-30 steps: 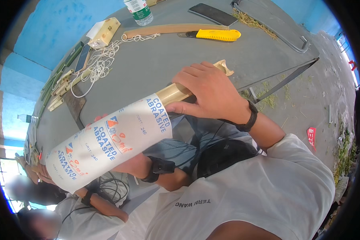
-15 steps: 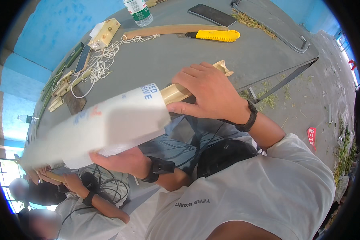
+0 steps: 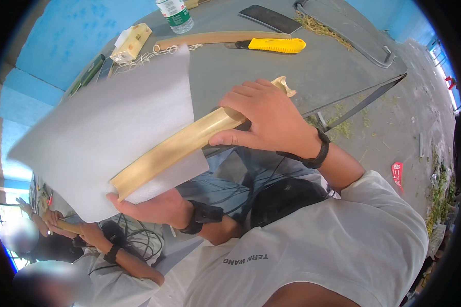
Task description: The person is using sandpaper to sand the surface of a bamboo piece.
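Against a grey table under blue walls: gripping a curved bamboo strip near its upper end, right hand with fingers wrapped fully round; cupping its lower end together with a sheet of sandpaper, left hand closed beneath. Now showing its blank grey back, unrolling wide, unlike the printed roll 1 second ago. Lying beyond: yellow utility knife, bottle.

A yellow utility knife, dark phone and plastic bottle lie near the grey surface's far edge.
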A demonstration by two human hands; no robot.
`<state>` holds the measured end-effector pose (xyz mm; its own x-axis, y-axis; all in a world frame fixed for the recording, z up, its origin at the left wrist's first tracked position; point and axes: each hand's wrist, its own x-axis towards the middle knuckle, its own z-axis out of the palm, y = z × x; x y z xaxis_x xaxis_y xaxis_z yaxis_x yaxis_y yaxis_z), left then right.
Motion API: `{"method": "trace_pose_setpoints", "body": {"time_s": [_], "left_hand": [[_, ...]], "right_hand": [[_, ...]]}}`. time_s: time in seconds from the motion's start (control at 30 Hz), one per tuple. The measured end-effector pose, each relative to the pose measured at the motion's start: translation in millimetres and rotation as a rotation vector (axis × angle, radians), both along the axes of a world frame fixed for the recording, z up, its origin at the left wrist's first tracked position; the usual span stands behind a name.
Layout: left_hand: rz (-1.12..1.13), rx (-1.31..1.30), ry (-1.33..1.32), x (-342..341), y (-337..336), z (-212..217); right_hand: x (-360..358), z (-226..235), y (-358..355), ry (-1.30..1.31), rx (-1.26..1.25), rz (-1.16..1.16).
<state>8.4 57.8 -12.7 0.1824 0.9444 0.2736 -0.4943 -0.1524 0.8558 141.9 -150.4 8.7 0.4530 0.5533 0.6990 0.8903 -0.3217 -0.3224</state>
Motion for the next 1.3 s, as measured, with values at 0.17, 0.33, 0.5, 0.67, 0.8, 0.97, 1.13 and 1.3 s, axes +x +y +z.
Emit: {"method": "trace_pose_setpoints", "body": {"time_s": [0.17, 0.33, 0.5, 0.67, 0.8, 0.97, 1.13, 1.3], "left_hand": [[-0.146, -0.102, -0.276, 0.6, -3.2, 8.1], [-0.036, 0.198, -0.01, -7.4, -7.9, 3.8], [-0.381, 0.008, -0.427, -10.5, 2.2, -7.9], [-0.277, -0.037, -0.367, -11.3, 3.9, -0.4], [-0.262, -0.017, -0.283, -1.5, -18.1, 8.6], [-0.263, -0.045, -0.251, 0.5, -27.7, 12.0], [-0.217, -0.013, -0.329, -7.7, -5.0, 19.1], [-0.308, 0.05, -0.224, -2.1, -25.6, 6.6]], "right_hand": [[1.2, -0.7, -2.8, 0.042, -0.026, -0.004], [1.1, 1.9, -5.0, 0.146, -0.029, 0.007], [1.9, 3.7, -5.8, 0.122, -0.023, 0.003], [1.6, 1.2, -2.4, 0.101, -0.002, -0.019], [3.6, 1.3, 0.5, 0.058, 0.036, -0.039], [2.8, 1.6, -3.4, 0.085, 0.011, -0.035], [2.6, 0.0, -1.4, 0.123, -0.056, -0.033], [2.8, 1.9, -2.3, 0.131, -0.001, -0.041]]}}
